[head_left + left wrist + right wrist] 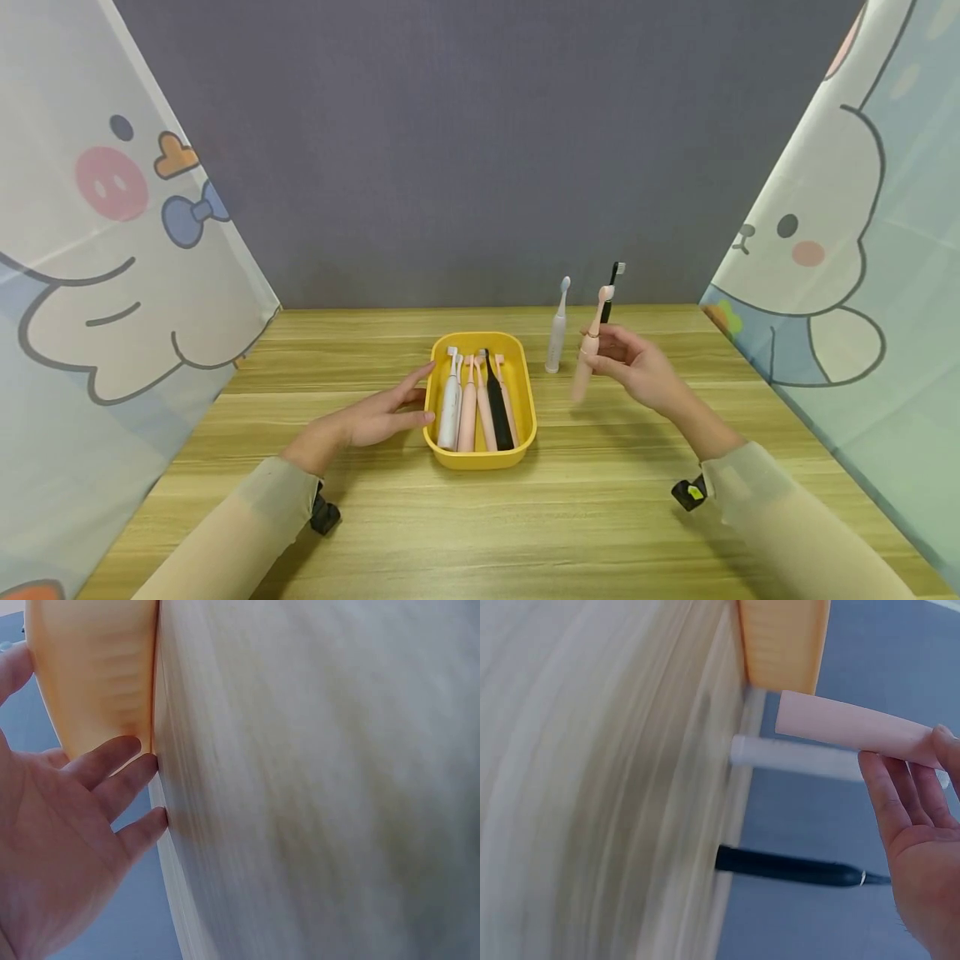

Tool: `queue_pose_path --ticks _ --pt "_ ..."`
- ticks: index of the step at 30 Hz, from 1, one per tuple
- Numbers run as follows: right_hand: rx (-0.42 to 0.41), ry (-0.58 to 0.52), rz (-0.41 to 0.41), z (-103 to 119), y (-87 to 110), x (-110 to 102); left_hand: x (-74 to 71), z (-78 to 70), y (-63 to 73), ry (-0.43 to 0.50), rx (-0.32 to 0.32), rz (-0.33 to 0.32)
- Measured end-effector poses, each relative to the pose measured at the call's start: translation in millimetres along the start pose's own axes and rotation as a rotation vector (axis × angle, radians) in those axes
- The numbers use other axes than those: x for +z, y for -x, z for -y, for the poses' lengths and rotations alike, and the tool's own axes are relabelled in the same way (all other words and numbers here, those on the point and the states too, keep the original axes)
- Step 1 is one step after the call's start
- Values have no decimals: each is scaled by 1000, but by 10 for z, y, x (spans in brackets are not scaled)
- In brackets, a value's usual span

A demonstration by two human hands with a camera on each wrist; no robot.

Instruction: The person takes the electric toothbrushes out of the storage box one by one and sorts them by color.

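A pink electric toothbrush (588, 358) is pinched between the thumb and fingers of my right hand (633, 367), upright with a slight tilt. Its lower end hangs clear of the table in the right wrist view. My left hand (382, 414) lies against the left side of a yellow bin (531, 408), fingers extended and thumb near the rim. Inside the bin lie several electric toothbrushes: white ones (448, 412), pink ones (468, 417) and a black one (498, 412). A white toothbrush (556, 337) stands upright right of the bin. Behind my right hand stands a black toothbrush (787, 867), partly hidden in the head view.
The wood-grain table (480, 533) runs back to a dark grey panel (480, 167). Cartoon-printed cloths hang on the left (112, 275) and right (840, 250). A black wrist strap mount (324, 512) sits under the left sleeve, another (688, 493) under the right.
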State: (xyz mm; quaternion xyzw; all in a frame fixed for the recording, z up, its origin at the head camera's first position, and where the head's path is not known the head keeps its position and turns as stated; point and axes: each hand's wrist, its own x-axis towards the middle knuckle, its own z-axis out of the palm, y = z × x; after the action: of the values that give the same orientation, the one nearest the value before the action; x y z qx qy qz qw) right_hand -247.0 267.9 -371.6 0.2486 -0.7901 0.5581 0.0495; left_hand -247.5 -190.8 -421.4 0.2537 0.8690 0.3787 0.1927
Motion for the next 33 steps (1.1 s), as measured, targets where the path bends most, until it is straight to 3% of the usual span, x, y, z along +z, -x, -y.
queue_pose_path --ticks 11,22,33 --pt "50 33 -105 -180 136 -262 -3 -9 -3 -1 -3 5" --pt "95 165 -219 -341 158 -529 -3 -3 -1 1 -3 1" --pt "152 206 -284 -562 147 -813 5 -3 -7 7 -5 -4"
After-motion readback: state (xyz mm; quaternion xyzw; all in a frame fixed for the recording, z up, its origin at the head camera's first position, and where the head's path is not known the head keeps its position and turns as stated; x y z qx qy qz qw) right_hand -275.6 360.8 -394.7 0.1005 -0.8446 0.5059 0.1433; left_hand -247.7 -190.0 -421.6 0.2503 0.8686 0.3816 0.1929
